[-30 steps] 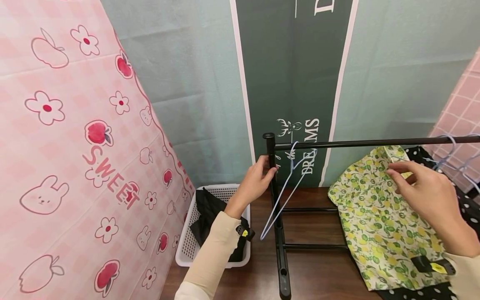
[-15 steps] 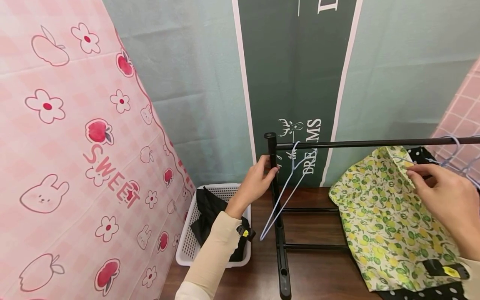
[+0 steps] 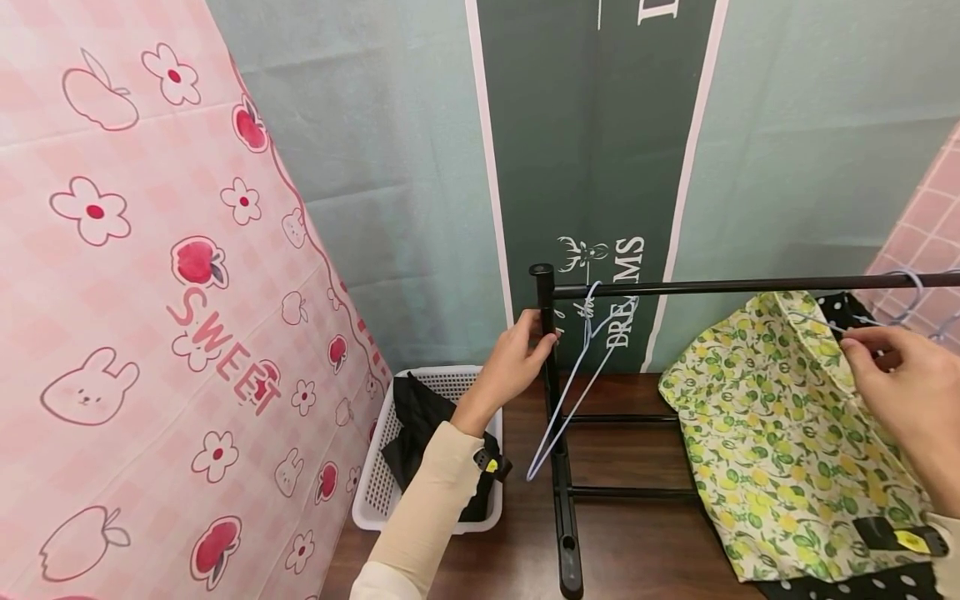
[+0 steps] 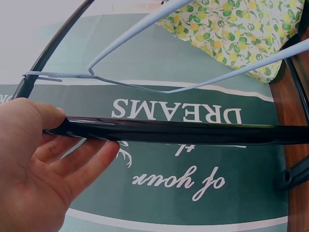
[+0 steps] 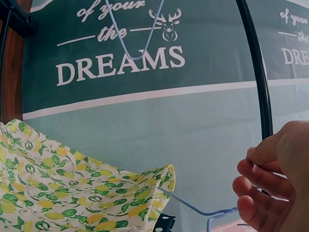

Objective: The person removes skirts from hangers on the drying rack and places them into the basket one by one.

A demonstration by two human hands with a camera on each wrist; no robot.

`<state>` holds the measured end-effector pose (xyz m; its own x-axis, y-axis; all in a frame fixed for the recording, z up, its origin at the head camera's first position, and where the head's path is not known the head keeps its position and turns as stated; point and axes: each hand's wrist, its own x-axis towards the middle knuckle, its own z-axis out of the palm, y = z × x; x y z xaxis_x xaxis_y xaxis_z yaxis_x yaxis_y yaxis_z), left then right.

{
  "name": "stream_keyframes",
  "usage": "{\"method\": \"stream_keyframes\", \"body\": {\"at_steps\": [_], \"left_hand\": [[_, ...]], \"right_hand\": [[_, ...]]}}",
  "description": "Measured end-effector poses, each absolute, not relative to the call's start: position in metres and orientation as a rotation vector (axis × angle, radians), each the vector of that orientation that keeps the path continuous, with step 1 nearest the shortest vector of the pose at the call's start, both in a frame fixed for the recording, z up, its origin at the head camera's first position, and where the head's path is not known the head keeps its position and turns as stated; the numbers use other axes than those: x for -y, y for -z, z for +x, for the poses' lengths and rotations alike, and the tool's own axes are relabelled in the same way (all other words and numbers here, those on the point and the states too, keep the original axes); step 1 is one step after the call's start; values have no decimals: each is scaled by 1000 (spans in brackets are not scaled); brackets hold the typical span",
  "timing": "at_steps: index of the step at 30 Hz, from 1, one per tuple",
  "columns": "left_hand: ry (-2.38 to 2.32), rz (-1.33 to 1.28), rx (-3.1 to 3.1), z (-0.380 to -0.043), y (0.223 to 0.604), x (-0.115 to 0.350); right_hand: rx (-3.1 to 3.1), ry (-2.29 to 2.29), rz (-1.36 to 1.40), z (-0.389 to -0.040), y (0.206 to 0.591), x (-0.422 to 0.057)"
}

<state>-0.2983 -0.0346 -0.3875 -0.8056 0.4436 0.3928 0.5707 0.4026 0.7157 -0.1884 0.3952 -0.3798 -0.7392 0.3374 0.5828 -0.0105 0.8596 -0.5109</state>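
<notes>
Reads “SWEET” on pink cloth (image 3: 150,283), “DREAMS” on curtain (image 3: 585,150); shows black fabric (image 3: 423,429) in basket (image 3: 378,492). Grips post (image 3: 552,379) with left hand (image 3: 513,362); curls right hand (image 3: 907,383) near lemon-print garment (image 3: 780,450) below rail (image 3: 720,287), cannot tell if holding.

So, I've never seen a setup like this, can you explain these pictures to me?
No machine here, only a person wearing cameras: the head camera gives the wide picture, and one on each wrist gives a close-up. On the wooden surface stand a black rack and a white basket with black cloth inside. The left hand has its grip around the rack's upright post. The right hand is beside lemon-print cloth, with a blue hanger running into it; I can't tell whether that hand pinches the hanger. A bare hanger hangs near the post.
</notes>
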Motion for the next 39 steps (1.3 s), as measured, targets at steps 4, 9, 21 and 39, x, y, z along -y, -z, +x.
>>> {"method": "stream_keyframes", "body": {"at_steps": [4,9,21,39], "left_hand": [[1372,-915,2506,-298,388,35],[1372,-915,2507,-299,388,34],[1372,-915,2508,-299,388,34],[1362,-904,2516,-298,387,32]], "right_hand": [[2292,-686,-291,-189,381,-395],[2257,-760,-375,-191,380,-397],[2236,-755,-520,-191,383,-399],[2451,-787,-631,-198,392,-411]]}}
